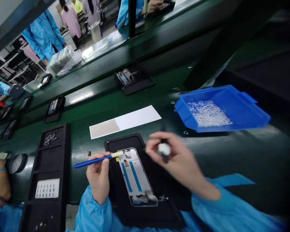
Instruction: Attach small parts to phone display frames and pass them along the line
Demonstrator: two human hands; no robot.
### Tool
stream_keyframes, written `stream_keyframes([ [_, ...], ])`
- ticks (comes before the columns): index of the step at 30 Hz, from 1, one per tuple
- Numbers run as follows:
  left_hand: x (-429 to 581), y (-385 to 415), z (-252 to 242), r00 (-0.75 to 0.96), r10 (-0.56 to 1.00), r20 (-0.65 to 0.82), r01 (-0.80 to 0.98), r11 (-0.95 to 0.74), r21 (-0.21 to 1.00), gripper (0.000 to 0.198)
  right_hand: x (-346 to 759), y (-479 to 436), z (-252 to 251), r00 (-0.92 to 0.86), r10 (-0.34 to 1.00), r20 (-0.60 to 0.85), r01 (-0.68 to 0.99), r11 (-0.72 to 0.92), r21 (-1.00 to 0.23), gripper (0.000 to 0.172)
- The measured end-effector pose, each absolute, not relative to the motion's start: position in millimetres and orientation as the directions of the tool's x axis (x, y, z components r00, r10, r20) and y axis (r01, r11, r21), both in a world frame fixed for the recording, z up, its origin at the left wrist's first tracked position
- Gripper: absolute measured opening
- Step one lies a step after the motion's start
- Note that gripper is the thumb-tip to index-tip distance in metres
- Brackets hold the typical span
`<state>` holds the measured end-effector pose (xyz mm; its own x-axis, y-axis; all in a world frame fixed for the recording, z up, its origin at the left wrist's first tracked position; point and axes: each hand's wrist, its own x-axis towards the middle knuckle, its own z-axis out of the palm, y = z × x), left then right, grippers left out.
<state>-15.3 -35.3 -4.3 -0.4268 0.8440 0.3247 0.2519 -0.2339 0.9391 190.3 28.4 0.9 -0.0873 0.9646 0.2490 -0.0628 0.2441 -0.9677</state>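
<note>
Phone frame (136, 177) lay face up in a black jig (159, 190) on the green table (232, 158), close in front of the person and between both hands. Left hand (98, 178) was closed in a pinch grip on a blue-handled brush (96, 160), whose pale tip rested at the frame's upper left corner. Right hand (181, 158) was closed on a dark tool with a white collar (164, 149), held just above and to the right of the frame's top edge; it was blurred, so whether the tool's end touched the frame could not be told. Judging by this, the step in hand was work on the frame's top end, brush steadying or cleaning while the tool came in. The next move would likely call for a fine, steady placement of the tool's end at that top edge, without nudging the frame in its jig. Beyond lay a white sheet (125, 121), a blue bin (244, 111) of clear small parts to the right, and a black parts tray (47, 180) to the left
</note>
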Motion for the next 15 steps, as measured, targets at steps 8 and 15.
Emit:
stream_keyframes([
  [8,-18.0,-34.9,0.9,-0.374,0.853,0.365,0.336,-0.242,0.91,0.015,330.5,94.6,-20.2,0.183,0.889,0.419,0.814,0.103,-0.572,0.04],
  [15,-14.1,-23.8,-6.1,-0.192,0.944,0.269,0.51,-0.138,0.849,0.018,248.4,65.4,-16.2,-0.143,0.88,0.452,0.462,0.464,-0.756,0.034],
])
